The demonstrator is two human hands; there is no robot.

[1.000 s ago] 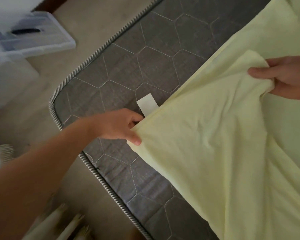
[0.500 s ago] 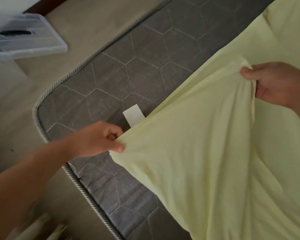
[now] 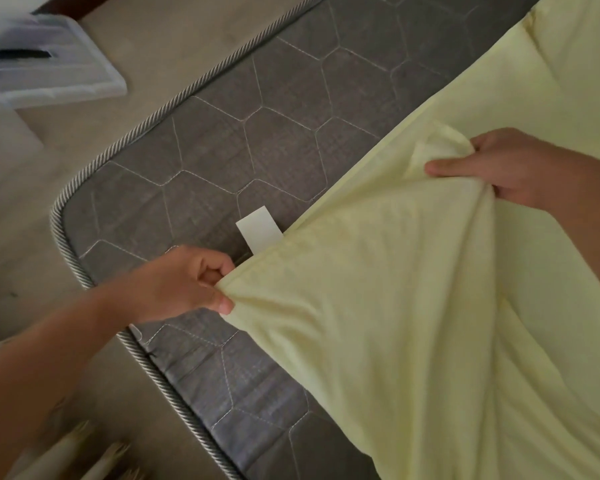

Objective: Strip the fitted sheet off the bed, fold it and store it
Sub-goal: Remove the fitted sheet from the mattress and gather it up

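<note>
Where it is lifted off the grey mattress (image 3: 222, 161), the pale yellow sheet (image 3: 413, 306) hangs creased, both hands' fingers pinching it: left (image 3: 184, 282), right (image 3: 510, 168).

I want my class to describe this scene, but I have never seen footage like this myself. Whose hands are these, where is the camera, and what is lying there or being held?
There is no machine here. A person works with bare hands, and the one picture comes from a wide-angle camera worn on their head, looking forward and down. The left hand pinches an edge of the pale yellow fitted sheet, and the right hand grips a bunched fold of it further along. The sheet is already off this corner of the grey quilted mattress, where a small white label shows at the sheet's edge. Beside the bed, on the beige floor, is a clear plastic storage box.
</note>
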